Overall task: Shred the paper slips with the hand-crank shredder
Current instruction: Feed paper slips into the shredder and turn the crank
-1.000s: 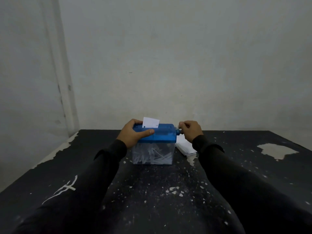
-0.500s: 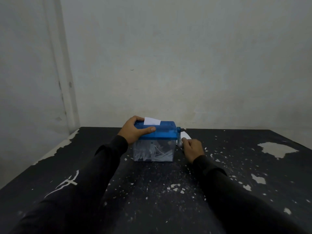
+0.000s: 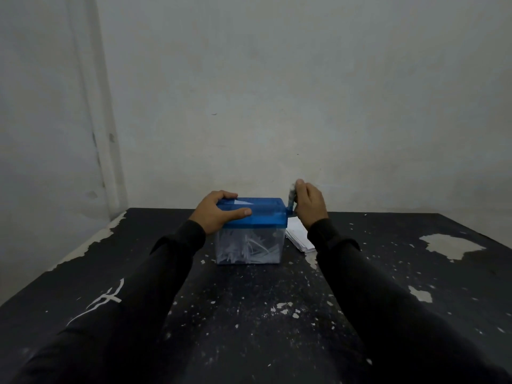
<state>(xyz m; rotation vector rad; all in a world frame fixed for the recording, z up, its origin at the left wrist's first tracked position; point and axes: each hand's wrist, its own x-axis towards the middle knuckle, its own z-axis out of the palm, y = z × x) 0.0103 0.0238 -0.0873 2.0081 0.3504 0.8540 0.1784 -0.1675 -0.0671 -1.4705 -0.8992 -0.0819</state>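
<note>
At a scuffed black table [image 3: 249, 314] against a bare wall, the left hand [image 3: 214, 213] clamps the shredder [image 3: 253, 231] lid while the right hand [image 3: 309, 205] grips the crank [image 3: 291, 200], a slip [image 3: 243, 202] nearly swallowed. Spare slips [image 3: 297, 236] lie just beside. Loosen the bracing grip and the shredder could skid.

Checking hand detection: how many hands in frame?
2. The left hand grips the left end of the shredder's blue lid; the right hand holds the crank handle at its right side.
</note>
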